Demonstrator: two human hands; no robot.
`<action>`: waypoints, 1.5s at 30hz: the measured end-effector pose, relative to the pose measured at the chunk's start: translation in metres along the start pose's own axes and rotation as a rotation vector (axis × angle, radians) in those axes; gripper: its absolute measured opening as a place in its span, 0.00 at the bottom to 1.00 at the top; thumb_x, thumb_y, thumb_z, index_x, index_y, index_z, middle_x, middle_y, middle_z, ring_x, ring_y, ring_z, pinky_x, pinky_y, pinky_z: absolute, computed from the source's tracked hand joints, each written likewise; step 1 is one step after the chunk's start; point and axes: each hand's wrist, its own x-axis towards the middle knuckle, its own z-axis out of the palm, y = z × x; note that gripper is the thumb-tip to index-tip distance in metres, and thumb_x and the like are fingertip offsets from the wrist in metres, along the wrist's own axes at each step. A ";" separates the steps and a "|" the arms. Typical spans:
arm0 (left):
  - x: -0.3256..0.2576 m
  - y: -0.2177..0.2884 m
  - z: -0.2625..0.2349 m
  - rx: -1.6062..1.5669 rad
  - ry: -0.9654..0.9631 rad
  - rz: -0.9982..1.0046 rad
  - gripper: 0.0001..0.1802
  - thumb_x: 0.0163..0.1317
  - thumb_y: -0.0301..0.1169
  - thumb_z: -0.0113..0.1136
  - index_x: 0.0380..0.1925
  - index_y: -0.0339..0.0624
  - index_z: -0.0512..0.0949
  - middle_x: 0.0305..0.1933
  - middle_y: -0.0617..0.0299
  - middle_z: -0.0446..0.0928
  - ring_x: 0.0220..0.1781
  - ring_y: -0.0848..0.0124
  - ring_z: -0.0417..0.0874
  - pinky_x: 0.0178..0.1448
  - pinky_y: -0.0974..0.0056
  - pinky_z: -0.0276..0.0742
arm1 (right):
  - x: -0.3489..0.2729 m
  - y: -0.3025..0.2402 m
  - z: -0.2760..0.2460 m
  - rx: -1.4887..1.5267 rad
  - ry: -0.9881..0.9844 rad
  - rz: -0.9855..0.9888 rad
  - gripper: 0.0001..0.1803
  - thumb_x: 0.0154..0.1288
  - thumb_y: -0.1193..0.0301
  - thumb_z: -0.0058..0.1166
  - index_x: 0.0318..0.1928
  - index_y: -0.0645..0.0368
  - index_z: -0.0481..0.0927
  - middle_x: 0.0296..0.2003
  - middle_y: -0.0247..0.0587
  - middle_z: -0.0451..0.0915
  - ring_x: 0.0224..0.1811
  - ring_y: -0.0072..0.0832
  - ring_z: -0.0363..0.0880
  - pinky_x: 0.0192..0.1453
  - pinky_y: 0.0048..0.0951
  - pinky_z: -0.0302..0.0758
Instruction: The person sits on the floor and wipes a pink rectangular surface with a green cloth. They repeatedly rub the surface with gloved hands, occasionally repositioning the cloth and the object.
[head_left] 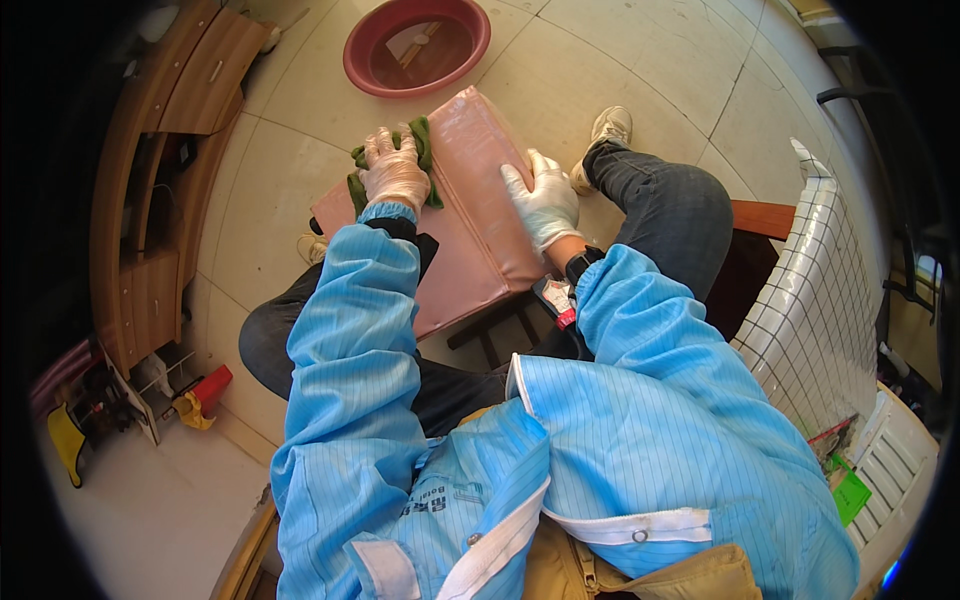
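Pink padded seat (pixel 480 215), one: we list it between the wearer's knees, above the tiled floor (pixel 690 50), with two smooth panels meeting along a stitched seam; dark bars (pixel 490 338) show below its near edge.

Cloth (pixel 424 145), green, one: bunched on the seat's left panel, toward the far left corner.

Left hand (pixel 393 172), in a clear glove: laid over the cloth, fingers extended and slightly apart.

Right hand (pixel 545 203), in a whitish glove: resting at the seat's right edge, thumb parted from the fingers.

Basin (pixel 415 91), red, round: on the floor just beyond the seat's far corner; its contents we cannot make out.

Shoes, pale, a pair: the right one (pixel 612 125) on the floor beyond the right hand, the left partly hidden past the seat's left edge.

Cabinet (pixel 210 75), brown wood: along the floor's left edge.

Sheet (pixel 800 270), white with a dark grid: we note it beside the right knee.
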 end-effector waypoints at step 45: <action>-0.155 0.018 0.057 0.082 -0.060 0.559 0.41 0.57 0.36 0.63 0.73 0.55 0.62 0.80 0.52 0.50 0.82 0.53 0.47 0.75 0.34 0.56 | 0.000 -0.002 -0.007 0.048 -0.052 0.025 0.40 0.65 0.37 0.49 0.63 0.56 0.75 0.60 0.49 0.76 0.62 0.47 0.74 0.63 0.45 0.71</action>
